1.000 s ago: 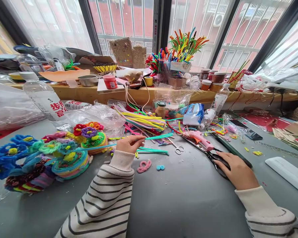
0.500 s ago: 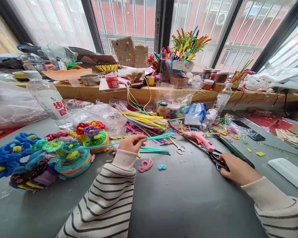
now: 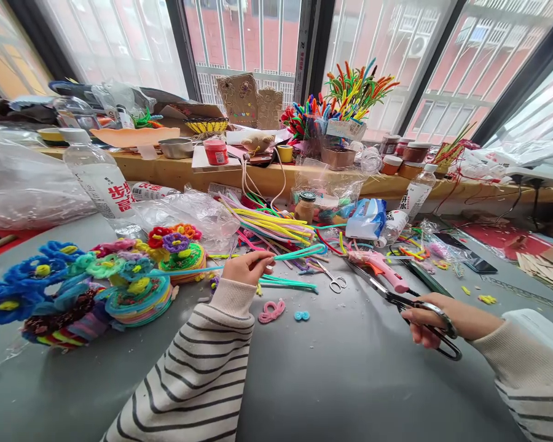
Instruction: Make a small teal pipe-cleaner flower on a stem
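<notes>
My left hand (image 3: 246,268) pinches a turquoise pipe cleaner (image 3: 304,252) whose folded end loops out to the right, with a tail running left. Below that loop, more turquoise pipe cleaners (image 3: 290,283) lie on the table. Fingers of my right hand (image 3: 435,319) are wrapped round the handles of large black scissors (image 3: 391,298), whose blades point up and left beside a pink glue gun (image 3: 380,270). Small white-handled scissors (image 3: 335,281) rest between my hands. A pink coiled pipe-cleaner piece (image 3: 271,311) and a small blue coiled piece (image 3: 301,315) lie nearer me.
Pipe-cleaner flowers in pots (image 3: 138,301) crowd the left side. Behind are a bundle of pipe cleaners (image 3: 271,221), a jar (image 3: 305,207) and a water bottle (image 3: 96,178). A phone (image 3: 467,253) and a white case (image 3: 539,328) lie at right.
My right hand has lifted the black scissors' handles off the table and now grips them. My left hand keeps its pinch on the turquoise pipe cleaner, nearly still. The camera view has shifted slightly.
</notes>
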`<state>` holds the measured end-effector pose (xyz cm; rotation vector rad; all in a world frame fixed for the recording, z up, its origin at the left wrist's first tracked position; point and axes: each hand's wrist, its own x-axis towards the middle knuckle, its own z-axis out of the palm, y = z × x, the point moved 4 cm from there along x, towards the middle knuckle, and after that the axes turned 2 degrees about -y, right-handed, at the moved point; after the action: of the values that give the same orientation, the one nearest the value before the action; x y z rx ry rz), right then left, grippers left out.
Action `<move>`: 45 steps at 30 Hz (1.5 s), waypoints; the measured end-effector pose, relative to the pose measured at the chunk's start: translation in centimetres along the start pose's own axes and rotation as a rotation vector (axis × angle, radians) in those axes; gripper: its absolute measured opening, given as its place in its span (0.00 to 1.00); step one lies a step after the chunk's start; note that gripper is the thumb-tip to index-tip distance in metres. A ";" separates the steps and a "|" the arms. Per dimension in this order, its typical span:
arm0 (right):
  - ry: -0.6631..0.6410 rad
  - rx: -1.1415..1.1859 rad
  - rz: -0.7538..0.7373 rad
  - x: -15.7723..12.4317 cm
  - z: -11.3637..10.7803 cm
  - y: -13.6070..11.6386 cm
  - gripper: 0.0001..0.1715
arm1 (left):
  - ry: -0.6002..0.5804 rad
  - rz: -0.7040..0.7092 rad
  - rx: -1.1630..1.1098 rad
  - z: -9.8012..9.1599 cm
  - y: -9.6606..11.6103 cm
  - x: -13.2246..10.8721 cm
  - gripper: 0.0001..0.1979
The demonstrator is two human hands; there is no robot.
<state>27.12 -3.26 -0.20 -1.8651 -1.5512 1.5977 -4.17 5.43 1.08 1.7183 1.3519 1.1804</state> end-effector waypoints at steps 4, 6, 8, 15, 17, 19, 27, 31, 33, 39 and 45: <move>-0.046 0.025 0.053 -1.2 0.1 0.1 0.22 | 0.047 0.035 0.019 -0.2 0.3 -0.1 0.13; -0.086 0.024 0.057 -1.7 0.2 0.0 0.23 | 0.053 0.041 0.024 -0.3 0.3 -0.1 0.14; -0.147 0.026 0.059 -2.1 0.2 -0.3 0.24 | 0.052 0.045 0.041 -0.3 0.3 -0.1 0.14; -0.185 0.268 0.044 -1.1 -0.5 -1.1 0.22 | 0.049 0.053 0.066 -0.2 0.4 -0.1 0.14; -0.144 0.367 -0.002 -0.3 -1.3 -0.7 0.20 | 0.055 0.045 0.071 -0.3 0.4 -0.1 0.14; -0.134 0.450 -0.038 0.3 -1.9 -0.2 0.19 | 0.060 0.036 0.078 -0.3 0.4 -0.2 0.14; -0.207 0.267 0.006 -0.2 -0.7 0.3 0.19 | 0.089 0.021 0.075 -0.5 0.4 -0.2 0.14; -0.050 0.375 -0.175 -0.1 1.1 -0.7 0.12 | 0.204 -0.029 0.003 -1.0 -0.2 0.0 0.14; 0.040 0.434 -0.229 0.8 2.1 -1.1 0.13 | 0.274 -0.071 -0.036 -1.3 -0.5 0.1 0.14; -0.186 0.586 -0.524 4.1 5.3 -3.2 0.28 | 0.353 -0.151 -0.155 -1.8 -0.6 0.1 0.14; -0.480 0.521 -0.656 4.0 7.4 -3.7 0.37 | 0.301 -0.140 -0.152 -1.9 -0.5 0.0 0.13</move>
<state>18.37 -1.69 -2.56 -0.6373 -1.4798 1.9152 -6.10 5.53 1.36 1.3558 1.4882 1.4628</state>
